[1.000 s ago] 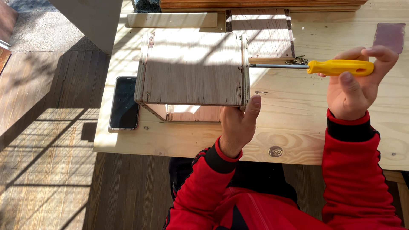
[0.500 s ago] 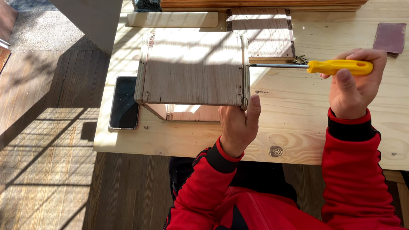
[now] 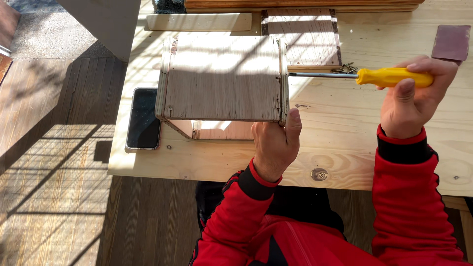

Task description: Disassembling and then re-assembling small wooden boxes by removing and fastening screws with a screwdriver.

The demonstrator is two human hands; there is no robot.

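A plywood box [image 3: 221, 79] lies on its side on the pale wooden table [image 3: 335, 128]. My left hand [image 3: 276, 143] grips its near right corner, thumb up against the right end panel. My right hand [image 3: 411, 98] is closed around the yellow handle of a screwdriver [image 3: 389, 77]. The metal shaft runs horizontally left, and its tip meets the box's right end panel. Both sleeves are red with black cuffs.
A black phone [image 3: 143, 118] lies on the table left of the box. A small pile of screws [image 3: 347, 68] sits behind the shaft. A slatted wood panel [image 3: 308, 34], a thin board [image 3: 199, 22] and a dark red sanding sheet [image 3: 451, 42] lie farther back.
My right hand has shifted slightly on the screwdriver handle, fingers regripping. The box and left hand have stayed in place.
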